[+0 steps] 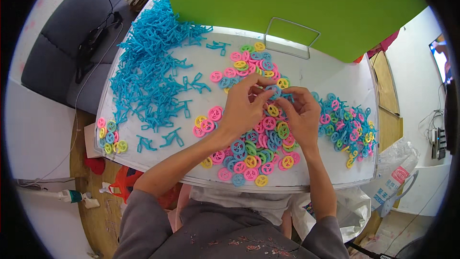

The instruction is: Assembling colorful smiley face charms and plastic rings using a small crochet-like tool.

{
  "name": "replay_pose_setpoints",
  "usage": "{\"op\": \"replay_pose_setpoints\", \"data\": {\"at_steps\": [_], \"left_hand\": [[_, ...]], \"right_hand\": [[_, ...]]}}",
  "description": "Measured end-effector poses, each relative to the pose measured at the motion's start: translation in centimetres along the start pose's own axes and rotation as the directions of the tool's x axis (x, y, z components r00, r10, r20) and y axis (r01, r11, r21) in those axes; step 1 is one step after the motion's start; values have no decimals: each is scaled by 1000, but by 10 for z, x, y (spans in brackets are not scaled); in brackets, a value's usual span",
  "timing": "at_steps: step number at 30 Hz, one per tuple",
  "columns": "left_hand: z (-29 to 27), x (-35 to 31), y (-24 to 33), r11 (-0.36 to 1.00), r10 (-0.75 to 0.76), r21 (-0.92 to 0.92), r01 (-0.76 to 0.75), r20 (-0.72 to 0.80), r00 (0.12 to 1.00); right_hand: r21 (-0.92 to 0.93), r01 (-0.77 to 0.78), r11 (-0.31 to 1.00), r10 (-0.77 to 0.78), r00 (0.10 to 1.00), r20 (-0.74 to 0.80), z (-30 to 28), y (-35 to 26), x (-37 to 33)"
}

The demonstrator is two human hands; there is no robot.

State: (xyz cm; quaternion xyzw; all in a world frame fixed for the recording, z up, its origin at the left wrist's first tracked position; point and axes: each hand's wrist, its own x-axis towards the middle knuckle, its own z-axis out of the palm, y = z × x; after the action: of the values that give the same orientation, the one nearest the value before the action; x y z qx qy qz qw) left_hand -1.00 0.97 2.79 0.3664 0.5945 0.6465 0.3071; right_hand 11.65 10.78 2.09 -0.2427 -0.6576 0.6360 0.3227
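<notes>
My left hand pinches a small light-blue plastic wheel over the middle of the table. Close on its right, my right hand has its fingers bent around a small blue plastic piece, mostly hidden by the fingers; it looks like one of the blue forked frames. The wheel and this piece meet or nearly meet between the fingertips. Beneath and in front of both hands spreads a pile of spoked wheels in pink, yellow, green and blue.
A large heap of blue forked frames covers the table's left side. Right of my hands lie frames with wheels. A few wheels sit at the left edge. A green panel and a wire stand border the far side.
</notes>
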Motion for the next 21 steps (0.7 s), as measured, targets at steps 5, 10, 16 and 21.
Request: {"op": "replay_pose_setpoints", "data": {"at_steps": [5,10,16,21], "left_hand": [[2,2,-13,997,8,-74,-6,25,1000],[7,-1,-16,991,-3,-135,5,12,1000],[10,-2,-17,968,-44,-248,46,13,999],[8,-4,-18,966,-57,-252,53,-6,998]], "right_hand": [[-389,152,909,-162,987,9,-2,-5,-2],[-369,148,918,-170,985,-28,-2,2,0],[-370,107,923,-156,982,-105,1,9,-2],[-438,17,899,-78,989,-122,7,-2,-4]]}}
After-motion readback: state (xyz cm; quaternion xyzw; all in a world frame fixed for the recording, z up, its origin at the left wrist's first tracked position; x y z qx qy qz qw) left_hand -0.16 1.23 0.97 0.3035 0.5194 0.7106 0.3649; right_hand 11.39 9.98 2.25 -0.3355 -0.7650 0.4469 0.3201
